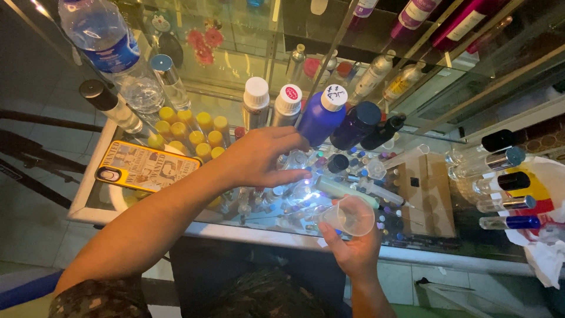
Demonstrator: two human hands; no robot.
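The right hand pinches one small clear plastic cup by its rim, tilted, just above the near edge of the glass table. The left hand hovers over the table with fingers loosely spread, near the blue bottle. Behind it stand two white-capped metal bottles and about ten yellow-capped vials. One syringe lies beside the cup. A phone in a yellow case rests at the left. Five roll-on bottles lie at the right. The floor is pale tile.
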